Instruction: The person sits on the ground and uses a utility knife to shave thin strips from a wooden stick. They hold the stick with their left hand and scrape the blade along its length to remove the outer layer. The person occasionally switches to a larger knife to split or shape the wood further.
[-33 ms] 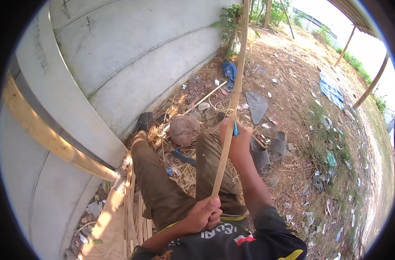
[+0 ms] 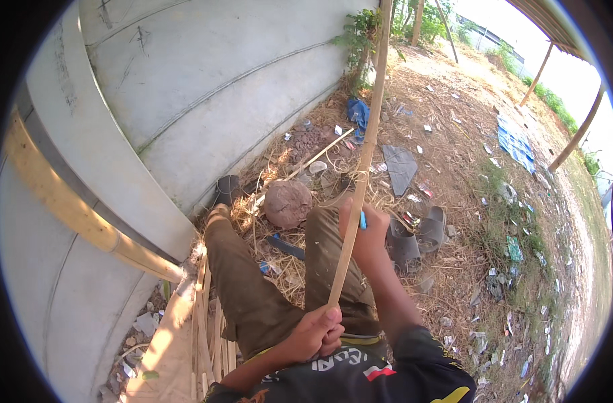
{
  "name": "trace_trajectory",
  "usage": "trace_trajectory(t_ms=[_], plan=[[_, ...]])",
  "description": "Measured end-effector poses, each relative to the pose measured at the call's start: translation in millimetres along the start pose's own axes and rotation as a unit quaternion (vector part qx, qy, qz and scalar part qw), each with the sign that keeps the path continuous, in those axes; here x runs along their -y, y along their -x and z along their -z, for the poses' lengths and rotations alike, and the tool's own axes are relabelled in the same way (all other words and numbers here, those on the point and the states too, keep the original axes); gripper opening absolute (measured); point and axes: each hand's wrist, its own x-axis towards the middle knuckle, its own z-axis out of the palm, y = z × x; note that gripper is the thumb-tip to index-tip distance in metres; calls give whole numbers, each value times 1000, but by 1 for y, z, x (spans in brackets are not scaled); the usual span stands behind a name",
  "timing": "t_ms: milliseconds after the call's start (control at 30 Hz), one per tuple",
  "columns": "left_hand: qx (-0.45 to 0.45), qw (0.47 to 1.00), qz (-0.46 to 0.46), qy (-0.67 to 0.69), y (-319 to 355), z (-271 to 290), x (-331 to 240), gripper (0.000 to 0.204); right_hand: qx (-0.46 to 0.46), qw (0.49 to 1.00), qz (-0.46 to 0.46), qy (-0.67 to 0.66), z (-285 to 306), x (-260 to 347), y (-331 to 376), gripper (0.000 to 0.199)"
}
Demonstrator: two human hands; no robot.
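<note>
A long bamboo strip (image 2: 362,181) runs from near my waist up past the top of the view, slanting slightly right. My left hand (image 2: 314,334) is closed around its lower end, close to my shirt. Higher up, my right hand (image 2: 364,228) is closed against the strip, gripping a small blue-handled tool (image 2: 363,220). Its working end is hidden behind the strip and fingers. Thin curled shavings (image 2: 372,176) cling to the strip just above that hand. Behind my right hand is my bent right knee.
A round brown lump (image 2: 287,203) lies between my feet, near a dark blade-like piece (image 2: 285,246). Grey sandals (image 2: 405,246) rest to the right. Several bamboo strips (image 2: 202,322) lie at lower left, below a bamboo pole (image 2: 84,215). A concrete wall (image 2: 232,80) stands left; litter covers the ground.
My right hand has slid a short way down the strip toward me, with the blue-handled tool in it. My left hand keeps its hold at the lower end.
</note>
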Motion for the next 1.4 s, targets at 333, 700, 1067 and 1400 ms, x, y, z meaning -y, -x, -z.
trace_trajectory(t_ms=[333,700,1067,1400], plan=[[25,998,60,-14,7,-1,2,42,-3,989,-133,-58,23,-35,-21,12],[41,999,-2,-9,-2,-1,6,41,10,995,100,-10,26,20,55,27],[5,998,-51,-44,-3,-3,14,31,46,989,114,76,44,-8,43,14],[36,999,-4,-32,8,-7,22,33,-21,996,-83,5,61,-10,-26,22]])
